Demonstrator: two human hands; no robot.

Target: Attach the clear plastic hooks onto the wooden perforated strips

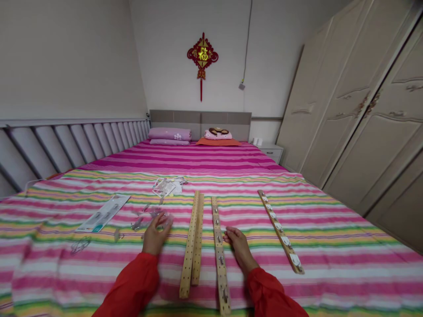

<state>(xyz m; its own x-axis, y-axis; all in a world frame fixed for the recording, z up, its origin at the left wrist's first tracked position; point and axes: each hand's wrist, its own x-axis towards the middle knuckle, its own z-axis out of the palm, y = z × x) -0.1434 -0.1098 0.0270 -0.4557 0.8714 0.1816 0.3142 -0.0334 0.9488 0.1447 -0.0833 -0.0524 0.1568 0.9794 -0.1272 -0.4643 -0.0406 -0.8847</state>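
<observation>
My left hand (155,233) rests on the striped bed sheet (330,246), fingers curled over small clear plastic pieces and metal hooks (142,220). My right hand (238,245) lies just right of a wooden strip with metal hooks (218,246), its fingertips pinched at the strip's edge. Between my hands lie two plain perforated wooden strips (193,242) side by side. Farther right, a wooden strip carrying white hooks (280,231) lies at a slant. Both sleeves are red.
A flat hook package (103,213) lies at the left, torn clear wrappers (167,186) farther back. Pillows (170,134) sit at the headboard. A padded wall panel runs along the left, a wardrobe (363,110) along the right.
</observation>
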